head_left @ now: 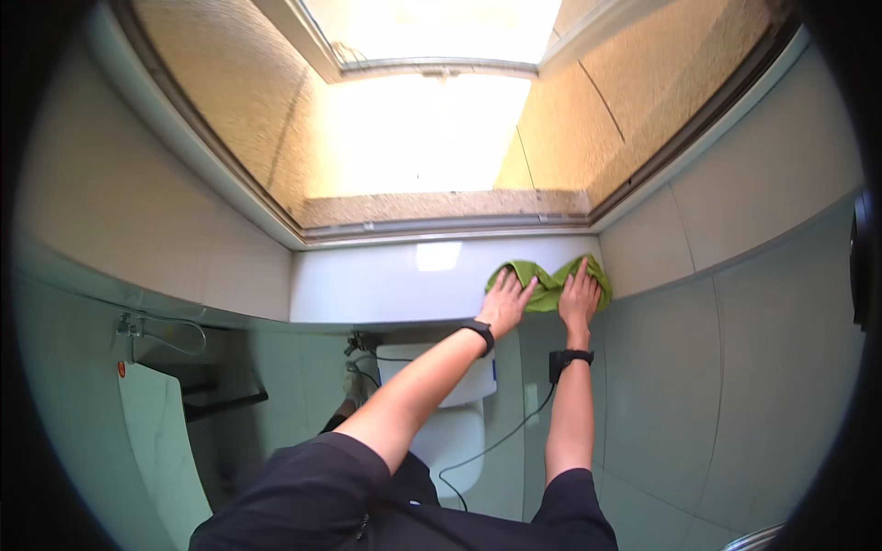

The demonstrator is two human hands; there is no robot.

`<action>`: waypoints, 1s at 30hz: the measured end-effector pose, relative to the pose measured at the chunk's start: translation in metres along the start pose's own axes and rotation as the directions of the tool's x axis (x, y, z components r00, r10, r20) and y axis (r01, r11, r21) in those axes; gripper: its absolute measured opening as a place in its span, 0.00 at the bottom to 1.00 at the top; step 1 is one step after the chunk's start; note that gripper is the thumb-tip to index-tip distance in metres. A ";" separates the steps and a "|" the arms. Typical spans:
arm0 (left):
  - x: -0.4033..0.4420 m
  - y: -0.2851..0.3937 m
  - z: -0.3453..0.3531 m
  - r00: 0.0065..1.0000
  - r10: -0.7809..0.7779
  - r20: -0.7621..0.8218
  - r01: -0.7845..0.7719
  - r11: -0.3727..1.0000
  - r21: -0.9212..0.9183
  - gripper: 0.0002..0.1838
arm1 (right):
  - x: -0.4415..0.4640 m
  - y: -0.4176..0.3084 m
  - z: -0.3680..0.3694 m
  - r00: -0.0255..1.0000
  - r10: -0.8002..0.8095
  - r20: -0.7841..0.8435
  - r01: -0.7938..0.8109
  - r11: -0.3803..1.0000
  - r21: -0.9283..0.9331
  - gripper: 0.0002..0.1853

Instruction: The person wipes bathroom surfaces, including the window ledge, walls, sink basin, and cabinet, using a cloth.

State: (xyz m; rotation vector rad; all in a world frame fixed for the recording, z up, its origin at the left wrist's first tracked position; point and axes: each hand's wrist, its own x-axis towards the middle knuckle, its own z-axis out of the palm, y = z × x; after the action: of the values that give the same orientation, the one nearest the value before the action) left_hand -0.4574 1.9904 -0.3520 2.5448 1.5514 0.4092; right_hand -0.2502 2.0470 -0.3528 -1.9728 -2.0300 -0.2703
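Note:
A green cloth (pixel 544 292) lies crumpled and spread on the right end of the white window sill (pixel 377 280). My left hand (pixel 505 301) presses on the left part of the cloth with its fingers apart. On the cloth's right part, close to the side wall, rests my right hand (pixel 579 298), its fingers stretched out and the index finger pointing toward the window. Both palms face down, and neither hand is wrapped round the cloth.
Beyond the sill is an open window (pixel 441 225) with a bright opening. A white toilet (pixel 450 441) stands below the sill. A black cable (pixel 496 444) hangs from my right wrist. At the left are a white panel (pixel 161 432) and a wall fitting (pixel 130 325).

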 end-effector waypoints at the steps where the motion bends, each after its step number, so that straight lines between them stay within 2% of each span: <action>1: -0.004 0.006 -0.018 0.998 -0.028 0.053 0.025 0.998 0.052 0.40 | -0.001 -0.001 -0.002 1.000 -0.003 0.006 0.003 1.000 0.017 0.33; 3: -0.021 0.018 0.002 0.999 -0.031 -0.029 0.033 0.997 0.072 0.34 | -0.023 0.000 -0.011 0.999 0.015 0.029 -0.015 1.000 0.007 0.33; 4: -0.035 0.022 0.012 0.991 -0.005 -0.134 0.019 0.994 0.105 0.33 | -0.038 -0.005 -0.012 1.000 -0.009 0.001 0.009 0.999 0.034 0.33; 5: -0.048 0.016 0.012 0.986 0.050 -0.159 -0.029 0.991 0.134 0.32 | -0.048 -0.011 -0.011 0.999 -0.033 -0.027 0.034 0.998 0.060 0.33; 7: -0.088 0.024 -0.015 0.993 0.094 -0.066 -0.087 0.991 0.107 0.31 | -0.087 -0.031 -0.033 0.996 -0.082 -0.043 0.084 0.996 0.030 0.34; 8: -0.106 0.021 -0.028 0.988 0.121 -0.093 -0.114 0.990 0.079 0.32 | -0.100 -0.046 -0.041 0.997 -0.076 0.023 0.075 0.995 0.071 0.34; 9: -0.120 0.016 -0.041 0.992 0.120 -0.045 -0.119 0.993 0.016 0.31 | -0.111 -0.061 -0.044 0.993 -0.074 0.089 0.064 0.992 0.110 0.35; 10: -0.134 0.012 -0.029 0.961 0.193 -0.197 -0.172 0.978 0.121 0.27 | -0.127 -0.072 -0.046 0.987 -0.105 0.122 0.085 0.984 0.160 0.35; 11: -0.151 0.012 -0.044 0.970 0.200 -0.138 -0.193 0.979 0.064 0.22 | -0.141 -0.086 -0.047 0.978 -0.138 0.154 0.105 0.972 0.208 0.35; 12: -0.170 0.007 -0.065 0.980 0.199 -0.006 -0.199 0.980 0.027 0.16 | -0.155 -0.100 -0.046 0.969 -0.203 0.138 0.165 0.955 0.245 0.35; 13: -0.183 -0.004 -0.045 0.969 0.058 -0.239 -0.083 0.992 -0.094 0.15 | -0.166 -0.117 -0.046 0.956 -0.267 0.119 0.226 0.933 0.280 0.35; 14: -0.202 -0.008 -0.052 0.971 -0.028 -0.237 -0.011 0.986 -0.164 0.13 | -0.179 -0.134 -0.049 0.947 -0.310 0.087 0.266 0.904 0.334 0.35; 15: -0.216 -0.016 -0.055 0.976 -0.140 -0.164 0.086 0.951 -0.298 0.10 | -0.191 -0.149 -0.052 0.935 -0.351 0.053 0.305 0.870 0.387 0.34; 17: -0.239 -0.026 -0.073 0.955 -0.248 -0.162 0.173 0.911 -0.375 0.08 | -0.199 -0.176 -0.081 0.930 -0.339 0.145 0.198 0.792 0.578 0.32; 18: -0.252 -0.026 -0.085 0.932 -0.254 -0.257 0.134 0.903 -0.408 0.08 | -0.206 -0.187 -0.096 0.953 -0.302 0.021 0.237 0.788 0.568 0.28; 19: -0.270 -0.025 -0.102 0.900 -0.264 -0.347 0.096 0.896 -0.434 0.08 | -0.212 -0.193 -0.108 0.966 -0.259 -0.023 0.220 0.770 0.598 0.27; 21: -0.302 -0.033 -0.132 0.863 -0.369 -0.344 0.150 0.839 -0.524 0.08 | -0.221 -0.205 -0.130 0.981 -0.165 -0.102 0.191 0.727 0.660 0.24; 22: -0.318 -0.034 -0.154 0.843 -0.387 -0.372 0.159 0.842 -0.515 0.08 | -0.221 -0.212 -0.153 0.973 -0.114 -0.200 0.220 0.717 0.661 0.21; 23: -0.335 -0.038 -0.174 0.822 -0.404 -0.400 0.168 0.845 -0.508 0.08 | -0.222 -0.219 -0.177 0.975 -0.102 -0.199 0.212 0.701 0.681 0.20; 25: -0.373 -0.048 -0.194 0.707 -0.476 -0.524 0.204 0.846 -0.493 0.09 | -0.225 -0.229 -0.213 0.978 -0.079 -0.194 0.197 0.667 0.718 0.19; 27: -0.418 -0.069 -0.212 0.692 -0.556 -0.461 0.278 0.794 -0.540 0.12 | -0.230 -0.232 -0.218 0.957 -0.072 -0.281 0.258 0.652 0.712 0.18; 30: -0.476 -0.075 -0.265 0.640 -0.620 -0.454 0.259 0.730 -0.633 0.13 | -0.238 -0.243 -0.241 0.948 -0.057 -0.313 0.286 0.584 0.759 0.16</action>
State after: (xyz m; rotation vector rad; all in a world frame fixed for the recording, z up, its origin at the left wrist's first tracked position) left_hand -0.8065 1.5964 -0.1946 1.5478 1.8660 1.5135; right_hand -0.4698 1.7318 -0.1903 -1.0972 -1.7070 0.3095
